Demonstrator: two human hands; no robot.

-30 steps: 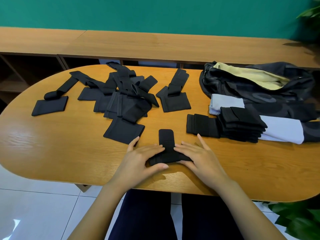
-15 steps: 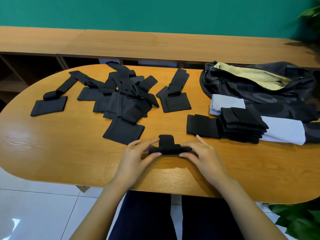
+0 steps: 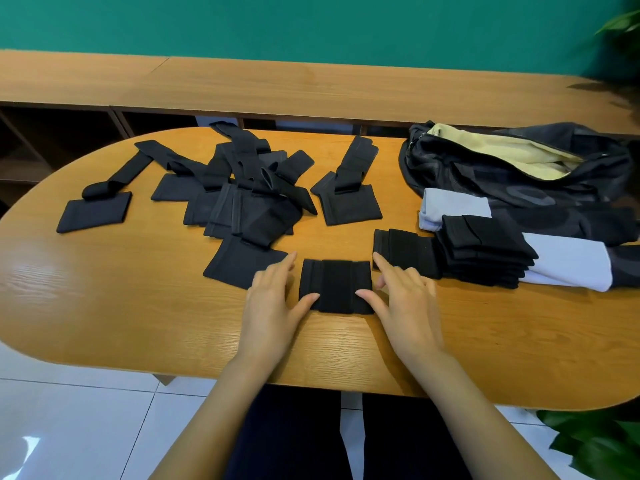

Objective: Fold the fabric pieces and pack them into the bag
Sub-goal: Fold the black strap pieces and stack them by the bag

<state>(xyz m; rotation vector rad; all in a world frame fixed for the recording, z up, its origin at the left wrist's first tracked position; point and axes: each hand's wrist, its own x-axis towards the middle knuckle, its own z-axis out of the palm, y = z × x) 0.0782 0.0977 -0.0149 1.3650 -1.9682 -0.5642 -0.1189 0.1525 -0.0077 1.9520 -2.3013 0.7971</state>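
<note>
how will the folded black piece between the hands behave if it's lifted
The folded piece is probably floppy: the unfolded pieces in the heap drape and curl over one another. It is likely light, since it lies thin and flat between the left hand and right hand. Lifted by one edge, its layers may fall open.

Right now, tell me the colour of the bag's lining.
Pale yellow lining, head view, inside the dark bag.

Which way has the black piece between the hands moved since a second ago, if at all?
Yes. The black piece has shifted slightly away from the near edge of the table, and now lies flat as a rectangle.
</note>
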